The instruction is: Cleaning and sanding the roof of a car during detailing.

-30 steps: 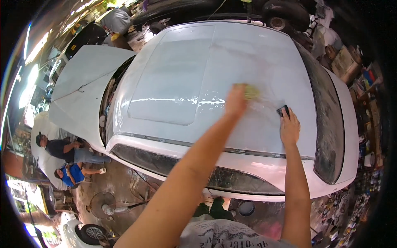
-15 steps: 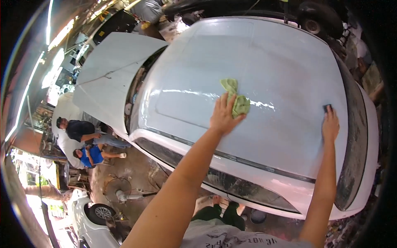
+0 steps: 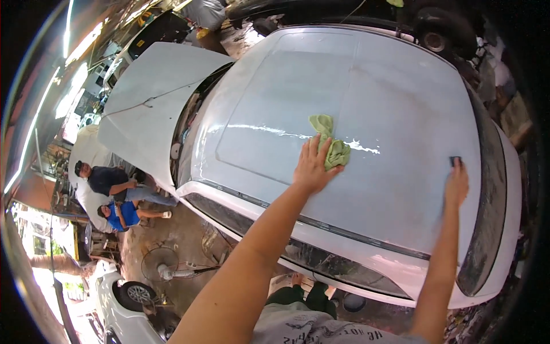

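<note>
Stained concrete floor [image 3: 189, 241] under bright daylight.

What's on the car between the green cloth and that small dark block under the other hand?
Nothing. In the head view, only bare pale car panel with a thin wet streak separates the green cloth from the dark block.

Two bare forearms rising from the lower edge, no sleeves, watch or gloves visible. Left hand [image 3: 312, 166] broad, fingers long; right hand [image 3: 456, 184] narrower, seen edge-on. Below, a grey T-shirt [image 3: 309, 328] with dark printed lettering, dark green trousers [image 3: 301, 298], and one bare foot.
</note>
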